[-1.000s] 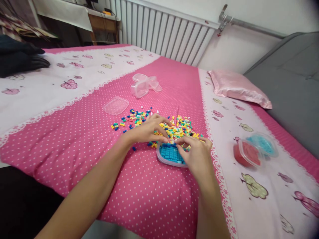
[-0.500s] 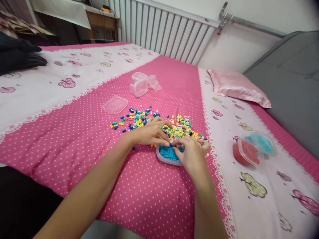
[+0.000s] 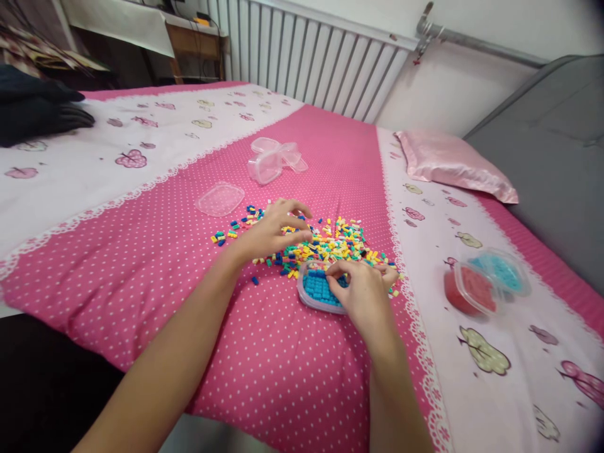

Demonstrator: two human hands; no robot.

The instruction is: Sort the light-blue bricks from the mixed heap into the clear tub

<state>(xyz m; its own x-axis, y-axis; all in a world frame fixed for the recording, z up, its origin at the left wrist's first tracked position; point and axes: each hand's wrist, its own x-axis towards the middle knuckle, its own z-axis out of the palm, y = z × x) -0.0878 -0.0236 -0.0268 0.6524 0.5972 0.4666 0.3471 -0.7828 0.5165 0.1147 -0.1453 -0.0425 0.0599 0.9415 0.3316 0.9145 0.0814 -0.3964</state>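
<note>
A clear plastic container (image 3: 315,306) holding blue toy building bricks (image 3: 319,287) sits on the bed in front of me. My right hand (image 3: 363,286) is over its right side, thumb and forefinger pinched together above the blue bricks. Whatever lies between those fingertips is too small to make out. Over the pile of mixed small bricks (image 3: 340,245), my left hand (image 3: 276,229) hovers with its fingers apart, apparently holding nothing. The pile is yellow, green, blue, white and red, and my left hand covers part of it.
A clear lid (image 3: 220,199) lies left of the pile, with more clear containers (image 3: 267,165) behind it. At the right stand a container of red bricks (image 3: 472,289) and one of light-blue bricks (image 3: 507,274). A pink pillow (image 3: 453,163) lies farther back.
My left hand has left the right hand's fingertips and moved up and left over the loose bricks, its fingers opening. My right hand stays at the container, now less covered.
</note>
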